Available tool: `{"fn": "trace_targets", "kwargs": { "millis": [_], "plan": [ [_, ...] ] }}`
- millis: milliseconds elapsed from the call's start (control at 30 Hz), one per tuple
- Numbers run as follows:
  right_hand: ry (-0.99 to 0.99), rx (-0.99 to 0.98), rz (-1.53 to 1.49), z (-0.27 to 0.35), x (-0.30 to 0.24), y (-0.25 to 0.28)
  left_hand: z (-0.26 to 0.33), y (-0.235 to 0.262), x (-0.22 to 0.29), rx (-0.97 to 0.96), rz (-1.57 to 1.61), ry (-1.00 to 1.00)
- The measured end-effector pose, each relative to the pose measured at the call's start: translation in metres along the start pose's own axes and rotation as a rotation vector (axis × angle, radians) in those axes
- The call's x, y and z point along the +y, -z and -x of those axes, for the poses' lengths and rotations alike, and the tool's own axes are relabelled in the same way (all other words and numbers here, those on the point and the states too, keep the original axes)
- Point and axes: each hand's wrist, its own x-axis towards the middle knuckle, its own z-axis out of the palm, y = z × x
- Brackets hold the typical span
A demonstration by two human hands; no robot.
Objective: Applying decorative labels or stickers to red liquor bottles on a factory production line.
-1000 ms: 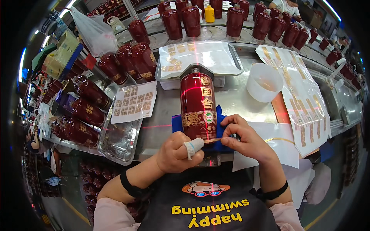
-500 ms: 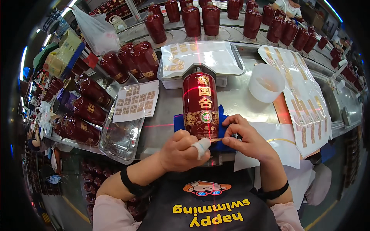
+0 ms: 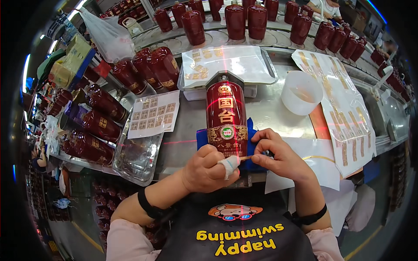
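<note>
A dark red bottle (image 3: 225, 113) with gold lettering, a gold patterned band and a round green-and-white emblem lies in front of me, its base toward me, on a blue cloth (image 3: 251, 130). At its base, a narrow gold strip (image 3: 246, 158) spans the gap between my hands. My left hand (image 3: 208, 169), closed, has a white-wrapped finger pressed at the strip's left end against the bottle's lower edge. My right hand (image 3: 278, 156) pinches the other end between thumb and finger. The left palm side is hidden.
Gold strip labels fill a white sheet (image 3: 348, 126) on the right, near a translucent tub (image 3: 301, 93). Square gold labels lie on a sheet (image 3: 152, 114) over a clear tray (image 3: 135, 161). More red bottles (image 3: 102, 124) stand left; others line a conveyor (image 3: 209, 40) behind.
The bottle has turned slightly, its emblem and lettering shifting left. Both hands stay nearly where they were. Bottles on the conveyor have moved to the right.
</note>
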Motion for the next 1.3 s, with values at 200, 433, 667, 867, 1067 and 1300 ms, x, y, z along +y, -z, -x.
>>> {"fn": "trace_targets", "kwargs": {
  "millis": [200,433,667,867,1067,1300],
  "plan": [
    [0.009,-0.005,0.014,-0.002,0.002,0.0,0.017,0.004,0.004,-0.006,0.055,0.102],
    [0.001,-0.001,0.01,0.0,0.001,0.001,-0.001,0.0,-0.001,-0.012,-0.009,-0.027],
    [0.033,-0.024,0.001,0.002,-0.021,0.006,0.014,0.001,0.0,-0.016,0.034,0.099],
    [0.041,-0.027,-0.026,0.005,-0.033,0.012,0.026,0.002,0.002,0.009,-0.016,0.136],
    [-0.01,-0.014,0.006,0.006,-0.017,0.009,0.035,0.007,0.004,0.019,-0.007,0.173],
    [0.126,-0.028,0.005,0.006,-0.048,0.012,0.046,0.008,0.009,0.036,-0.002,0.225]
  ]
}}
